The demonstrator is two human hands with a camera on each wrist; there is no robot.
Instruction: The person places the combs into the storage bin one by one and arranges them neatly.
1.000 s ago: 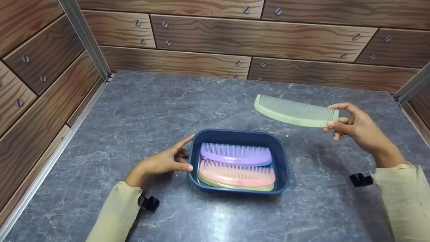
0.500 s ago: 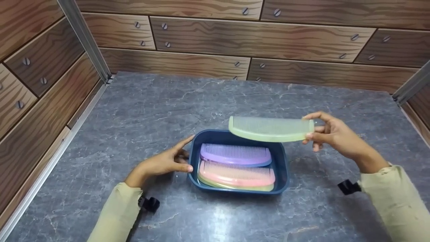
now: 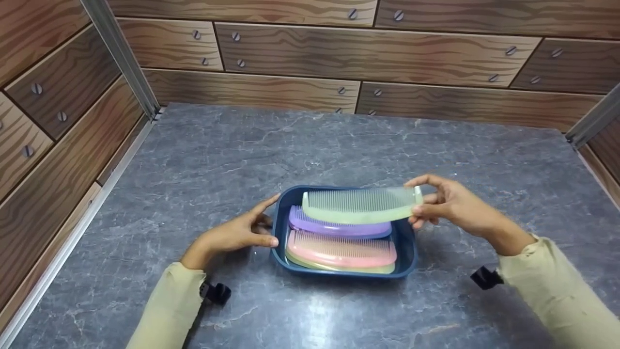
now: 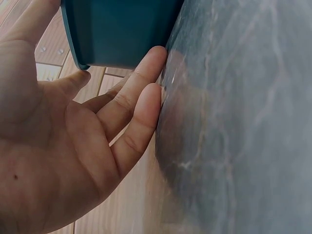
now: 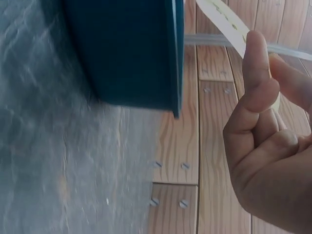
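Note:
My right hand (image 3: 455, 211) pinches a pale green comb (image 3: 358, 216) by its right end, teeth facing away from me. The comb is over the far part of a dark blue plastic basin (image 3: 410, 252), overlapping a purple comb (image 3: 339, 228) inside it. Nearer to me in the basin lies a pink comb (image 3: 344, 258) on top of a yellowish-green comb (image 3: 386, 270). Blue shows under the purple comb's edge. My left hand (image 3: 231, 236) rests against the basin's left side, thumb and index finger spread at the rim; in the left wrist view its lower fingertips (image 4: 151, 92) are at the tabletop.
The basin stands on a grey marbled tabletop (image 3: 232, 150). Wood-patterned panels (image 3: 290, 51) rise behind and on the left, with metal frame posts (image 3: 123, 58) at the corners. A black wrist mount (image 3: 486, 277) projects from the right sleeve, another (image 3: 216, 293) from the left.
My right hand has brought the green comb leftward and toward me, from right of and beyond the basin to over its far part. My left hand has stayed at the basin's side.

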